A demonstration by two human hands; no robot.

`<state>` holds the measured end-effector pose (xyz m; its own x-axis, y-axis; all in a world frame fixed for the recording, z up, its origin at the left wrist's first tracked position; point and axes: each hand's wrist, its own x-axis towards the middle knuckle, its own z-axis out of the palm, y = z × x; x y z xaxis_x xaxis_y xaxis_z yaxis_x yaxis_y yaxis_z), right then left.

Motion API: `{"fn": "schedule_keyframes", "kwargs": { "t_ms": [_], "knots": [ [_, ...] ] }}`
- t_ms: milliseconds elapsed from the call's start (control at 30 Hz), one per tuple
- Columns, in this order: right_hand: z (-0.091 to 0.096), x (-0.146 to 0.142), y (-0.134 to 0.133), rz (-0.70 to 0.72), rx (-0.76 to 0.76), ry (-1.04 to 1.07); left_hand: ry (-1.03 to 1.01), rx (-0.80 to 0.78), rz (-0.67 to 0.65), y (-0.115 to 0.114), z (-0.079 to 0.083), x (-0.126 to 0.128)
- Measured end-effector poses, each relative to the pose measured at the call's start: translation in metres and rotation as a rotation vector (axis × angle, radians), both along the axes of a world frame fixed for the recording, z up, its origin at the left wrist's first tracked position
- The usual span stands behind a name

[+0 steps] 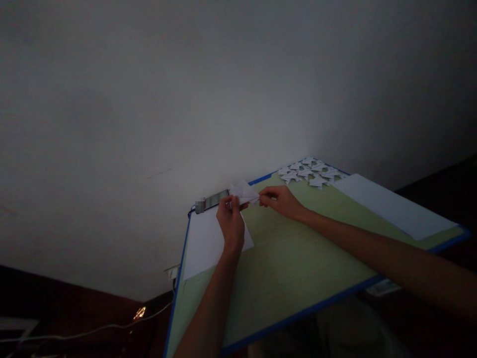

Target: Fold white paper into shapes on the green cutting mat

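Between my two hands, above the back part of the table, is a folded piece of white paper [244, 191] with pointed corners. My left hand [231, 221] grips its left side between thumb and fingers. The fingertips of my right hand [278, 198] pinch its right tip. Beneath my left hand lies a flat white sheet of paper [203, 243]. Just behind that hand rests a phone [217, 199], partly hidden by the fingers and the folded paper. The finer folds are too dark and small to make out.
Several small folded paper pieces [306, 172] cluster at the table's far corner. A stack of white paper [395, 206] lies along the right side. The green table [290, 268] has a blue edge and stands against a grey wall [223, 99]. A white cable [112, 325] runs at lower left.
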<state>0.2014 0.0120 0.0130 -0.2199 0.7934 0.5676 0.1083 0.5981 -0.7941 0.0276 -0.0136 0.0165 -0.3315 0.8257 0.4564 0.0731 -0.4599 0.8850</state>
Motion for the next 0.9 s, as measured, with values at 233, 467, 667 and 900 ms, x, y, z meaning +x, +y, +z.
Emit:
{"fn": "schedule_keyframes", "kwargs": {
  "t_ms": [233,467,667,900],
  "knots": [
    [0.001,-0.002,-0.002,0.005,-0.004,0.01,0.013,0.009,-0.004,-0.002,-0.002,0.001],
    [0.003,-0.009,-0.004,-0.054,-0.037,0.001,0.086,0.01,0.013,-0.01,0.0,0.006],
    [0.003,-0.01,-0.003,0.004,-0.089,0.07,-0.005,0.014,-0.06,-0.005,-0.003,0.005],
    [0.003,-0.01,-0.002,-0.019,-0.048,0.049,-0.09,-0.007,-0.116,-0.009,0.002,0.006]
  ]
}}
